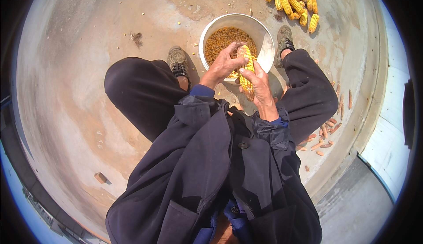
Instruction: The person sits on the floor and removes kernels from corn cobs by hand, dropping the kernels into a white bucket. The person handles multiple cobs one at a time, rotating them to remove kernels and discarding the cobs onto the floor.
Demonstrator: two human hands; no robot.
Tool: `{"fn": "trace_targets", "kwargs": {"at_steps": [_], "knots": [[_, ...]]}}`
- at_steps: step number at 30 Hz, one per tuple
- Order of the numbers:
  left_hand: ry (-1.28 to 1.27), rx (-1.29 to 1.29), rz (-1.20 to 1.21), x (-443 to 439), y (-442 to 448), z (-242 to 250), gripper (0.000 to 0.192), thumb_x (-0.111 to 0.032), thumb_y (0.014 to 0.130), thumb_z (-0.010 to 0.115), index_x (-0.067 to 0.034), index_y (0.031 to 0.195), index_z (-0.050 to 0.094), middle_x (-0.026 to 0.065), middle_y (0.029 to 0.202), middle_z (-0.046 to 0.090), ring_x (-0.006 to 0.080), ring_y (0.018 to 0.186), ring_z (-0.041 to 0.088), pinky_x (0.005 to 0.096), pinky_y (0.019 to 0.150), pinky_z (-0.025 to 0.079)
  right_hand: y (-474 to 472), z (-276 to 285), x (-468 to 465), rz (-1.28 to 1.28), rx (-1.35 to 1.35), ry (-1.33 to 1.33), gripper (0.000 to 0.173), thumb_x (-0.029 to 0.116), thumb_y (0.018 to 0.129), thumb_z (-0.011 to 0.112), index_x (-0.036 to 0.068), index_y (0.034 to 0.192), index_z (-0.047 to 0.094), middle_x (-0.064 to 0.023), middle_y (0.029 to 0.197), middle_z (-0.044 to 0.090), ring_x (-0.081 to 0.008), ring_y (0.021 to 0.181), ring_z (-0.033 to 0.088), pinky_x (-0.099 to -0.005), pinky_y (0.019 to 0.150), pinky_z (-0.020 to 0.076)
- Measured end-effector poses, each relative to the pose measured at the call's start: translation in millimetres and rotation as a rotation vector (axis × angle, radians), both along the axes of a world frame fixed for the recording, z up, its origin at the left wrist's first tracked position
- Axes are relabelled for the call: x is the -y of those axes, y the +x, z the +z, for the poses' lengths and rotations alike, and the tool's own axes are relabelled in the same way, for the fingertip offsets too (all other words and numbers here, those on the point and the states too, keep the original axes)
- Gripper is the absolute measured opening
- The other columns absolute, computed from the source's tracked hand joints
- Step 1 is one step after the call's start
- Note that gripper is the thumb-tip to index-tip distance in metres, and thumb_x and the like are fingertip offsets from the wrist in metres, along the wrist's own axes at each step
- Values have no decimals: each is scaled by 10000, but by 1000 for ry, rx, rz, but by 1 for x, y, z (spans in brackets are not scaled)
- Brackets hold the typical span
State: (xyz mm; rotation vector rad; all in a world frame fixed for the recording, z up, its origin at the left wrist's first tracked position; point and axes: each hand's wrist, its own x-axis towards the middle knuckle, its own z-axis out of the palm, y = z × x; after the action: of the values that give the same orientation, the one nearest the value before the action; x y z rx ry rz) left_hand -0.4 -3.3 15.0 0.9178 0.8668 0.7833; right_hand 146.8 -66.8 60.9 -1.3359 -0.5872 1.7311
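Both my hands grip one partly shelled ear of yellow corn (247, 78) above the near rim of a white bucket (265, 45). My left hand (225, 62) holds the upper end, its thumb pressed on the kernels. Around the lower half wraps my right hand (261, 84), its thumb lying along the ear. Bare cob shows at the upper end and along part of the ear. Loose corn kernels (228, 39) cover the bottom of the bucket, which stands between my feet. My hands and the ear hide part of the bucket's inside.
Several unshelled ears of corn (294, 1) lie heaped on the concrete floor (99, 45) at the upper right. Bare cobs (325, 131) are scattered beside my right leg. A brick piece (100, 178) sits at the lower left. Stray kernels dot the floor near the bucket.
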Motion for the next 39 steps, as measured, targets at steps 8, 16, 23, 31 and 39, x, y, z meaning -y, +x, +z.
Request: {"fn": "trace_targets", "kwargs": {"at_steps": [8,16,23,31,39], "knots": [[-64,-7,116,3,10,-13,446,-210,951,648,14,1333,591,98,1138,660,166,1014,609,319,916,497,-6,-3,-2,7,132,-65,381,298,968,645,53,1244,547,-56,965,646,-153,701,685,-256,468,509],[-52,-42,166,0,2,-16,415,-193,984,540,2,1345,604,100,1221,654,190,1116,595,324,986,463,-7,-12,-12,26,140,-73,382,411,1024,551,56,1157,596,-43,805,621,-157,607,661,-279,406,485],[8,-58,171,-3,-1,-5,437,-225,965,565,-1,1338,608,115,1219,664,195,1117,605,332,992,465,-7,-14,-22,19,41,-203,486,490,1033,520,35,1192,586,-90,811,662,-180,583,666,-295,437,562],[-24,-75,273,-1,-1,-5,410,-229,943,629,2,1282,642,96,1129,686,176,1036,632,327,964,478,-15,-18,-17,55,147,-63,501,497,1054,437,26,1155,574,-56,790,613,-156,584,636,-297,436,549],[-25,-60,252,1,0,-8,392,-228,970,602,9,1281,632,80,1071,684,162,1016,630,303,913,489,-9,-23,-18,22,35,-200,458,460,1063,431,32,1120,585,-64,795,617,-171,597,642,-321,462,572]]}}
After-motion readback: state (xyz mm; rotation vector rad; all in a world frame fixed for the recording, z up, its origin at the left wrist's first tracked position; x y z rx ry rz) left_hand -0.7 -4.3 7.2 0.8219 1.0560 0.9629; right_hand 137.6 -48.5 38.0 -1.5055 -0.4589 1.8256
